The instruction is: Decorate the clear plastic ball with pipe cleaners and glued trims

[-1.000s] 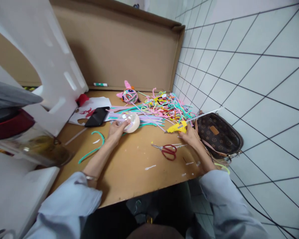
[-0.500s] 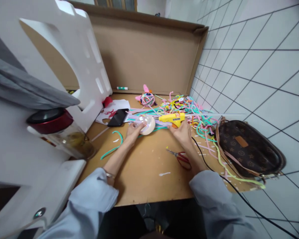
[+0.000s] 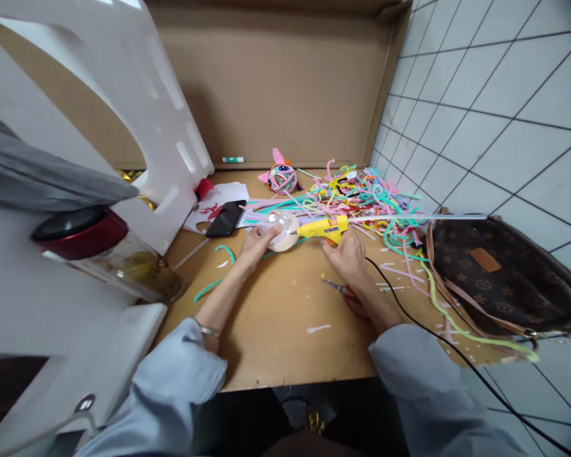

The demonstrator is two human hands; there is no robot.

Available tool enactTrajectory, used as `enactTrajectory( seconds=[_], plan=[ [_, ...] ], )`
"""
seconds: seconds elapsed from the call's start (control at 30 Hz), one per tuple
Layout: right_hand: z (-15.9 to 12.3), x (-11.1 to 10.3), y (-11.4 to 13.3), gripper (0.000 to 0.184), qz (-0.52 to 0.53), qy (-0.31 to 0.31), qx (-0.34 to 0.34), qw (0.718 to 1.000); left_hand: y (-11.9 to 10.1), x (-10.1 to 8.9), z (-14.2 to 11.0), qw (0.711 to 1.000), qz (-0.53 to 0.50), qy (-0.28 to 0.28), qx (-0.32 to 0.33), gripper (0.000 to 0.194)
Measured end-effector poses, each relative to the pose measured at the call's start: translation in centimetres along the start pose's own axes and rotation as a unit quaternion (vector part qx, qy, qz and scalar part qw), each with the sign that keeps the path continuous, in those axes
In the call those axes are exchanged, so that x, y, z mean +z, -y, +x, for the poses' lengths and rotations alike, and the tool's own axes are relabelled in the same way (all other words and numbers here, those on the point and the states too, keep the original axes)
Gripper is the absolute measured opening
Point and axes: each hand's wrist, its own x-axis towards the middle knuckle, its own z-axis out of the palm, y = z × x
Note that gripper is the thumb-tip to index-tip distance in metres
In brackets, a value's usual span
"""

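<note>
My left hand (image 3: 257,245) grips a clear round ball (image 3: 285,236) with a whitish band on its right side, just over the table. A yellow hot glue gun (image 3: 324,228) is in my right hand (image 3: 346,255), its nozzle at the ball's right side; whether it touches I cannot tell. A long clear glue stick (image 3: 423,217) sticks out of the gun's back. Red-handled scissors (image 3: 337,289) lie below my right wrist, partly hidden by it. Behind the ball spread lilac and teal pipe cleaners (image 3: 261,204).
A pink-eared decorated ball (image 3: 282,179) sits near the cardboard wall (image 3: 276,89), left of a tangled pipe cleaner heap (image 3: 361,197). A phone (image 3: 225,218) rests on paper. A brown handbag (image 3: 499,273), a black cord (image 3: 409,317) and a glass jar (image 3: 137,260) flank the work area.
The glue gun has come left and swung level, its nozzle now at the ball. My left hand keeps hold of the ball. The camera view has shifted.
</note>
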Motion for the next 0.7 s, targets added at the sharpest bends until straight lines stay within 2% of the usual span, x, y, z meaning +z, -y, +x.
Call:
enactTrajectory(
  seconds=[0.2,0.7],
  plan=[
    [0.15,0.34,0.05,0.047,0.011,0.002,0.003,1.0,0.1,-0.12,-0.09,0.999,-0.025,0.034,0.01,0.063],
    [0.02,0.83,0.22,0.043,-0.003,0.012,-0.011,1.0,0.95,-0.2,0.62,0.999,-0.032,0.03,0.0,0.067]
  ],
)
